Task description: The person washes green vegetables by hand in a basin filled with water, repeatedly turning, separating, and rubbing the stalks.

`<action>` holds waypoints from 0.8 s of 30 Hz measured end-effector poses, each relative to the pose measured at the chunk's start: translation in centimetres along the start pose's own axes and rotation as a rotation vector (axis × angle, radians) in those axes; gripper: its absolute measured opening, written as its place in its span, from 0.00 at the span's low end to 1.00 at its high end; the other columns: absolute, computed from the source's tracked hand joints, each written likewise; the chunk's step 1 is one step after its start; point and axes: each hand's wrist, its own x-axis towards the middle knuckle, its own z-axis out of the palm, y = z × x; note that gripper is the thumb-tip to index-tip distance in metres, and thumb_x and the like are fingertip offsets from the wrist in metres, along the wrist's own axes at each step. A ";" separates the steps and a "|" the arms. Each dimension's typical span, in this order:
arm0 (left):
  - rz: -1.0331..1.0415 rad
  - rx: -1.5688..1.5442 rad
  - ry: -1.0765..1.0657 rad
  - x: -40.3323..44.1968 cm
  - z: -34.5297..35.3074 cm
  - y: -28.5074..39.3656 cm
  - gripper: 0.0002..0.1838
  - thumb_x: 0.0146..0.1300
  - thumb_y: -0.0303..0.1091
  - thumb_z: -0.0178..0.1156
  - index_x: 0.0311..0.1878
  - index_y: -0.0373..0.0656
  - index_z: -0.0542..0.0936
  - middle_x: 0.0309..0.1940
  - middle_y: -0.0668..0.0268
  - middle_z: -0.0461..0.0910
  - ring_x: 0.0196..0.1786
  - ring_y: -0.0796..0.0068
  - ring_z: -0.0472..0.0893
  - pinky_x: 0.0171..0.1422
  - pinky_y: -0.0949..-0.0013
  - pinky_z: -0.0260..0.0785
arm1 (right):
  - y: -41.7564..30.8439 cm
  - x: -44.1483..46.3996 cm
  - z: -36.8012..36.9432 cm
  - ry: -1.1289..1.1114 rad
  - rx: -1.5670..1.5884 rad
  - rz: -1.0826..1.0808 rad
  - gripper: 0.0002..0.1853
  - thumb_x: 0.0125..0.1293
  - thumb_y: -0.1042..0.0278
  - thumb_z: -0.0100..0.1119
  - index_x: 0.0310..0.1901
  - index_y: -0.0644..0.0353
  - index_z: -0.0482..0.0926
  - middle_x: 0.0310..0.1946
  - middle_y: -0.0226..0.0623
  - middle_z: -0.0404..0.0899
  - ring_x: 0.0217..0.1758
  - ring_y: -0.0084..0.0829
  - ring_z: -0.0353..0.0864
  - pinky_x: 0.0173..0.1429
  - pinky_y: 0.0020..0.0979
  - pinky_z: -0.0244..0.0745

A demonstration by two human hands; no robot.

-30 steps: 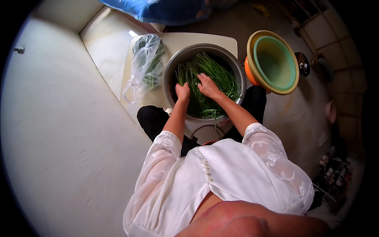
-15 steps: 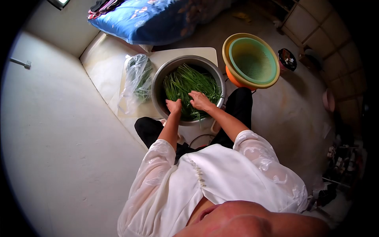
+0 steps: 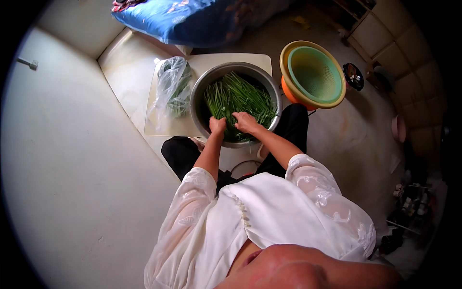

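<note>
Big metal basin here, long greens loose inside. Clear plastic bag beside it holds more, so looks only partly unpacked. Left hand seems curled round some greens; right hand half-curled on them, can't tell its grip.

Looks forward and steeply down from head height, close over a white blouse and farther from the metal basin near the centre. Spreads wide in a round, black-cornered field, reaching a white wall at left and blue cloth at top.
</note>
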 end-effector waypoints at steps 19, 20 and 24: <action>0.664 0.676 0.206 -5.3 0.3 7.7 0.41 0.59 0.41 0.63 0.74 0.41 0.58 0.75 0.50 0.55 0.76 0.49 0.54 0.77 0.45 0.48 | 5.0 5.2 -1.8 0.239 -0.128 -0.010 0.32 0.64 0.60 0.56 0.71 0.51 0.64 0.75 0.42 0.55 0.75 0.48 0.56 0.74 0.55 0.55; 0.708 0.849 0.106 -5.2 0.9 7.4 0.42 0.60 0.44 0.63 0.75 0.43 0.57 0.76 0.53 0.53 0.78 0.51 0.52 0.77 0.41 0.46 | 4.6 5.2 -2.2 0.237 -0.124 -0.010 0.32 0.64 0.60 0.56 0.71 0.51 0.64 0.75 0.42 0.55 0.75 0.48 0.56 0.74 0.55 0.55; 0.465 0.897 -0.025 -3.4 0.5 6.9 0.40 0.61 0.47 0.63 0.74 0.44 0.59 0.76 0.55 0.54 0.78 0.48 0.52 0.76 0.36 0.44 | 4.0 5.5 -3.5 0.060 -0.171 0.224 0.35 0.62 0.56 0.58 0.71 0.52 0.64 0.75 0.46 0.55 0.75 0.52 0.57 0.74 0.52 0.57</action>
